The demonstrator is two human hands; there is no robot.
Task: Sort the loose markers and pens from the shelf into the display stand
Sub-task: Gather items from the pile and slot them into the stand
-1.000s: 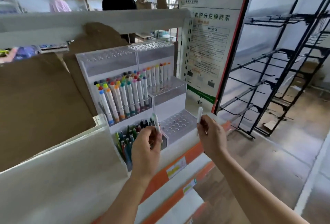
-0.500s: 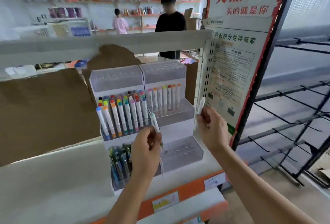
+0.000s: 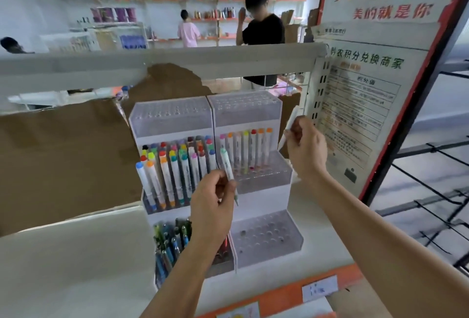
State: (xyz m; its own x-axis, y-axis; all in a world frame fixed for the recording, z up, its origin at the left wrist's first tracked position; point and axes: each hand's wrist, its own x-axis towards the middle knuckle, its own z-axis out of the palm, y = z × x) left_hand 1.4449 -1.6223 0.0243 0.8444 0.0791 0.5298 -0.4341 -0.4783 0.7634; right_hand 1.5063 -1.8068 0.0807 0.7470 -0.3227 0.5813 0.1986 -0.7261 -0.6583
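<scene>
A clear tiered display stand (image 3: pixel 261 178) sits on the white shelf, its top tier empty. The middle tier holds several colour-capped markers (image 3: pixel 175 168); the lower left tier holds several pens (image 3: pixel 170 241). The lower right tier (image 3: pixel 266 239) shows bare holes. My left hand (image 3: pixel 212 206) pinches a white marker with a mint-green cap (image 3: pixel 226 163), tilted, in front of the middle tier. My right hand (image 3: pixel 304 147) holds a white marker (image 3: pixel 288 127) beside the stand's right edge; its cap is hidden.
Brown cardboard (image 3: pixel 63 160) backs the shelf on the left. A white upper shelf rail (image 3: pixel 177 62) crosses above the stand. A poster board (image 3: pixel 368 94) stands close on the right, with a black wire rack (image 3: pixel 431 191) beyond. People stand in the far aisle.
Both hands rose with their markers. My left hand went from the lower tier to the middle tier, and my right hand lifted beside the stand's top right. The camera tilted up.
</scene>
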